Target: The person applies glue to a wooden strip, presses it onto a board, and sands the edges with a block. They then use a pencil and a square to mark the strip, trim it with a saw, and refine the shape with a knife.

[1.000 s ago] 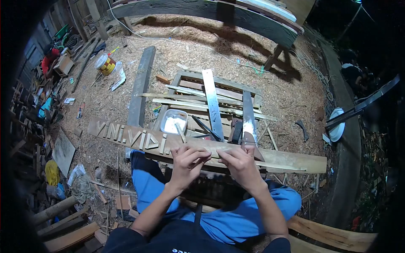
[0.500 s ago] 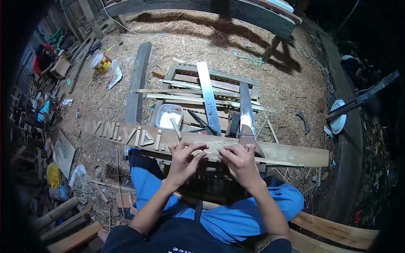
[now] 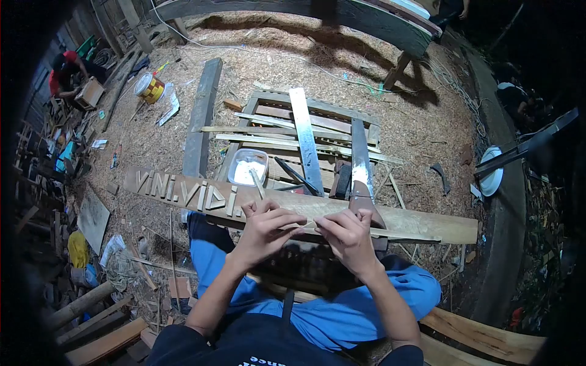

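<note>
My left hand [image 3: 267,235] and my right hand [image 3: 349,235] meet fingertip to fingertip over a long wooden board [image 3: 421,224]. Both are pinched on a thin, pale sliver [image 3: 310,224], probably wood; most of it is hidden by the fingers. Raised wooden letters [image 3: 210,198] reading "VINI.VIDI." run along the board's left part. Just behind the board stands a plastic tub [image 3: 250,160] with white stuff in it. A pale stick [image 3: 257,183] slants from the tub toward my left hand; whether they touch I cannot tell.
Beyond the board lie a slatted wooden frame [image 3: 281,97], a metal-coloured straight strip [image 3: 302,122] and a hand saw [image 3: 360,158]. A heavy bench [image 3: 293,18] crosses the back. Other people work at far left [image 3: 67,79] and far right [image 3: 513,100]. Wood shavings cover the ground.
My fingertips have drawn closer together, and less of the sliver shows between them. My left hand has turned slightly. Another person's arm now shows at the top right.
</note>
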Demonstrator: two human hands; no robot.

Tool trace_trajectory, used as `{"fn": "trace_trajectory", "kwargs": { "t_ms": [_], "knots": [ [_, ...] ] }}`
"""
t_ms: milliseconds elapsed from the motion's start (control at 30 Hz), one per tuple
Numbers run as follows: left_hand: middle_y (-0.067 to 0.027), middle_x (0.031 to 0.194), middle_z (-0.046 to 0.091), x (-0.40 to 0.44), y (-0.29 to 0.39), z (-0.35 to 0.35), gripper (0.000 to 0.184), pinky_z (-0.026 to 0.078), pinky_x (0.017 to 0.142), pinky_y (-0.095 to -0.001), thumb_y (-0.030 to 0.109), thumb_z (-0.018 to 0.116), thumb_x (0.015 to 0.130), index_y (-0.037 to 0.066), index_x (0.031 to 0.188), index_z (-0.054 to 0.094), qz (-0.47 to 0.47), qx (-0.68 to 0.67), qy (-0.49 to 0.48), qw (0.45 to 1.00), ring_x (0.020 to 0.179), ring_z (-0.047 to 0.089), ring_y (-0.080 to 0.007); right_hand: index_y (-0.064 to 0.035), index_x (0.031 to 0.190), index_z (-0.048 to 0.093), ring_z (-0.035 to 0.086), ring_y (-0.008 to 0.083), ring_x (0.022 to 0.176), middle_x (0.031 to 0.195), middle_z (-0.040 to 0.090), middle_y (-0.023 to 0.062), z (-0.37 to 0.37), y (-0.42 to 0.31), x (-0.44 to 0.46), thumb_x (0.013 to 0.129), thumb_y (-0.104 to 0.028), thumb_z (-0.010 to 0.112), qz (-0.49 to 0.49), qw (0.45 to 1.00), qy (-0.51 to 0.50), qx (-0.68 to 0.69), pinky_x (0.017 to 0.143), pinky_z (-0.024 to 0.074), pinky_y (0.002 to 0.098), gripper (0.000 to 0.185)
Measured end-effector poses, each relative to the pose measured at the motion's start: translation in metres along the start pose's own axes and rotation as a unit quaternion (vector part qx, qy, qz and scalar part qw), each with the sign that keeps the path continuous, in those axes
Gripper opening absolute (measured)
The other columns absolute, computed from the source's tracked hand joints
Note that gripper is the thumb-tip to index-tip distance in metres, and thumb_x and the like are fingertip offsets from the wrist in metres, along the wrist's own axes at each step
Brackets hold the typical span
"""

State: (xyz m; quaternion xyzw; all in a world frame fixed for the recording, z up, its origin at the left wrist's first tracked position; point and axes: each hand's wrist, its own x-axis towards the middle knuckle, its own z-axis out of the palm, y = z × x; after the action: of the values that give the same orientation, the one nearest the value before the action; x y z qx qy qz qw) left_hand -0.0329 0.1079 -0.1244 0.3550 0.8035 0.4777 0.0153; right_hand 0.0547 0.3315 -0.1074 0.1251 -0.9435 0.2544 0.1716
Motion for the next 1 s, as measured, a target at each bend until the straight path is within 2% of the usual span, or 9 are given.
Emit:
{"fn": "trace_trajectory", "kwargs": {
  "t_ms": [67, 133, 167, 233, 267, 333, 433, 633, 1000],
  "knots": [
    [0.0049, 0.097, 0.073, 0.001, 0.0, 0.0, 0.028, 0.029, 0.094, -0.037, 0.02, 0.086, 0.082, 0.018, 0.109, 0.08, 0.02, -0.023, -0.014, 0.999, 0.09, 0.057, -0.0154, -0.0134, 0.114, 0.074, 0.065, 0.0158, 0.091, 0.097, 0.07, -0.0004, 0.001, -0.003, 0.0, 0.087, -0.015, 0.078, -0.002, 1.0, 0.004, -0.005, 0.09, 0.0312, 0.0389, 0.028],
    [0.0058, 0.094, 0.072, 0.002, 0.002, -0.001, 0.029, 0.027, 0.092, -0.0396, 0.022, 0.086, 0.081, 0.021, 0.11, 0.08, 0.07, 0.104, -0.006, 0.992, 0.09, 0.057, -0.0155, -0.0139, 0.114, 0.074, 0.065, 0.0152, 0.09, 0.097, 0.07, -0.0008, 0.003, -0.004, 0.001, 0.085, -0.015, 0.079, -0.004, 1.0, 0.009, -0.01, 0.09, 0.0302, 0.038, 0.03],
    [0.0058, 0.094, 0.072, 0.002, 0.002, 0.0, 0.029, 0.027, 0.092, -0.0396, 0.022, 0.086, 0.081, 0.021, 0.11, 0.08, 0.07, 0.104, -0.008, 0.992, 0.09, 0.057, -0.0155, -0.0141, 0.114, 0.074, 0.065, 0.015, 0.089, 0.097, 0.07, -0.001, 0.004, -0.004, 0.001, 0.085, -0.015, 0.079, -0.006, 1.0, 0.017, -0.019, 0.089, 0.0301, 0.038, 0.029],
    [0.0013, 0.094, 0.068, 0.003, 0.003, 0.002, 0.033, 0.038, 0.086, -0.0375, 0.021, 0.083, 0.083, 0.018, 0.115, 0.078, 0.097, 0.115, 0.013, 0.989, 0.091, 0.058, -0.0208, -0.0143, 0.114, 0.074, 0.065, 0.0148, 0.088, 0.096, 0.07, -0.0011, 0.004, -0.003, 0.0, 0.085, -0.015, 0.08, -0.007, 0.999, 0.024, -0.031, 0.089, 0.03, 0.038, 0.029],
    [0.0013, 0.094, 0.068, 0.002, 0.006, 0.002, 0.033, 0.038, 0.086, -0.0375, 0.021, 0.083, 0.083, 0.018, 0.115, 0.078, 0.098, 0.114, 0.012, 0.989, 0.091, 0.058, -0.0208, -0.0141, 0.114, 0.074, 0.065, 0.0146, 0.088, 0.096, 0.07, -0.0012, 0.003, -0.002, 0.0, 0.085, -0.014, 0.08, -0.012, 0.999, 0.023, -0.035, 0.089, 0.03, 0.0379, 0.03],
    [0.0048, 0.094, 0.067, 0.003, 0.017, -0.003, 0.035, 0.032, 0.089, -0.0414, 0.024, 0.082, 0.084, 0.023, 0.118, 0.076, 0.092, 0.191, -0.01, 0.977, 0.091, 0.058, -0.0175, -0.014, 0.114, 0.074, 0.065, 0.0143, 0.087, 0.096, 0.07, -0.0013, 0.004, -0.003, 0.001, 0.084, -0.014, 0.08, -0.02, 0.999, 0.021, -0.038, 0.089, 0.03, 0.0379, 0.03],
    [0.0074, 0.093, 0.066, 0.0, 0.005, 0.005, 0.036, 0.026, 0.09, -0.0437, 0.028, 0.082, 0.084, 0.027, 0.119, 0.074, 0.109, 0.202, 0.009, 0.973, 0.091, 0.058, -0.0143, -0.0126, 0.113, 0.072, 0.065, 0.0145, 0.087, 0.094, 0.069, -0.0018, 0.007, -0.006, 0.002, 0.086, -0.014, 0.077, -0.028, 0.998, 0.033, -0.039, 0.087, 0.0308, 0.0393, 0.027],
    [0.0086, 0.093, 0.066, 0.002, -0.006, 0.011, 0.034, 0.026, 0.091, -0.044, 0.03, 0.082, 0.083, 0.029, 0.116, 0.075, 0.109, 0.202, 0.013, 0.973, 0.092, 0.059, -0.0132, -0.0127, 0.115, 0.073, 0.065, 0.0143, 0.087, 0.095, 0.071, -0.0012, 0.011, 0.002, 0.0, 0.084, -0.013, 0.08, -0.015, 0.998, 0.039, -0.041, 0.088, 0.0302, 0.0381, 0.032],
    [0.0082, 0.092, 0.067, 0.005, -0.009, 0.001, 0.031, 0.025, 0.091, -0.0431, 0.029, 0.082, 0.083, 0.028, 0.114, 0.077, 0.086, 0.192, 0.013, 0.977, 0.09, 0.059, -0.0124, -0.0138, 0.109, 0.076, 0.064, 0.0145, 0.086, 0.094, 0.072, -0.0018, 0.004, 0.008, 0.0, 0.083, -0.02, 0.084, 0.02, 0.999, 0.044, -0.013, 0.088, 0.0286, 0.0397, 0.027]
  ]
}}
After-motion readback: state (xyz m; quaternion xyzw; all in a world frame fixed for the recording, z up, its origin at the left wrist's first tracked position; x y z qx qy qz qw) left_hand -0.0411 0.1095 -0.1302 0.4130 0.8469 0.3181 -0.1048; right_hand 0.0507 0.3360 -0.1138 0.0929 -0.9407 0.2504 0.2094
